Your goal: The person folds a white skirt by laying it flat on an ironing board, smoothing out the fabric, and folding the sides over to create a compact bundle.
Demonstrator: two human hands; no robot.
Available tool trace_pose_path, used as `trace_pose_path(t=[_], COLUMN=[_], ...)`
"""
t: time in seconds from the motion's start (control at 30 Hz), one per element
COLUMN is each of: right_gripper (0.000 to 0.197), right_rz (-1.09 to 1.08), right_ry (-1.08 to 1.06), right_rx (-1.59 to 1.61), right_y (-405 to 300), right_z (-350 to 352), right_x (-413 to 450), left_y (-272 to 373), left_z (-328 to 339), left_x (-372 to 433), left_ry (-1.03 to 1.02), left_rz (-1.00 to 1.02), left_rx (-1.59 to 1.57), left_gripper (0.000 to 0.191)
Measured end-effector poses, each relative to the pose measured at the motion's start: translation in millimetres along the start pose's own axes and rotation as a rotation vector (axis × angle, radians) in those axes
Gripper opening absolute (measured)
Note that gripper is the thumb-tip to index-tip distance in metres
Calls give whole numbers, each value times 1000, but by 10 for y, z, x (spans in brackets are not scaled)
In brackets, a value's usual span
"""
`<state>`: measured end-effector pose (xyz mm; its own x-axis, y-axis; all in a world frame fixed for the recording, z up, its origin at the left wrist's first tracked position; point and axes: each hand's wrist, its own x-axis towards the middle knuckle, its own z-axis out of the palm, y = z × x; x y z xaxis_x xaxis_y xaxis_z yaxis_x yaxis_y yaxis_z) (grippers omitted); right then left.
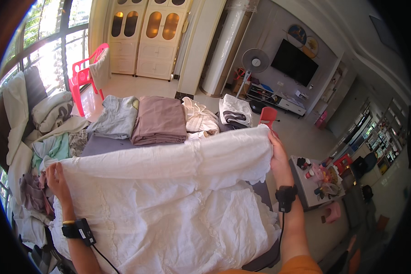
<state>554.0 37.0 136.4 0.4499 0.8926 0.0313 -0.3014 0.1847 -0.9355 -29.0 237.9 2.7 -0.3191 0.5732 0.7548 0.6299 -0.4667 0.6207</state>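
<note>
A large white fabric piece with ruffled seams (164, 209) lies wrinkled before me over a grey padded surface (104, 146). Its far part is raised and doubled over into a long band. My left hand (56, 179) pinches the band's left end, and my right hand (277, 150) grips its scalloped right end. Beyond the band sit a folded pale grey garment (114, 114), a stack of folded mauve fabric (160, 118), a cream garment with ties (199, 116) and a folded white and dark bundle (235, 111). Each wrist wears a black strapped device with a cable.
Loose clothes (54, 147) are heaped along the left side. A pink plastic chair (85, 77) stands by the window. At the right is a low table (303, 191) with cups and packages. A standing fan (255, 61) and a television (294, 62) are farther back.
</note>
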Motion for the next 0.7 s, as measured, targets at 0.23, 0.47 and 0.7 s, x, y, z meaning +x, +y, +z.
trace_pose_path(t=[0.23,0.47,0.7], right_gripper=[30,27,24], right_rz=[216,128,161], right_ry=[-187,-123,-340], right_rx=[-550,129,-592], right_y=[459,78,216], right_z=[-114,67,-180], right_x=[2,132,-35], left_y=[-197,-205,-245], left_z=[114,8,97], left_x=[-32,-83,-32], left_ry=[-162,-149,-124], left_rz=[-190,-199,-66], left_rx=[-28,-19,19], left_gripper=[21,19,19])
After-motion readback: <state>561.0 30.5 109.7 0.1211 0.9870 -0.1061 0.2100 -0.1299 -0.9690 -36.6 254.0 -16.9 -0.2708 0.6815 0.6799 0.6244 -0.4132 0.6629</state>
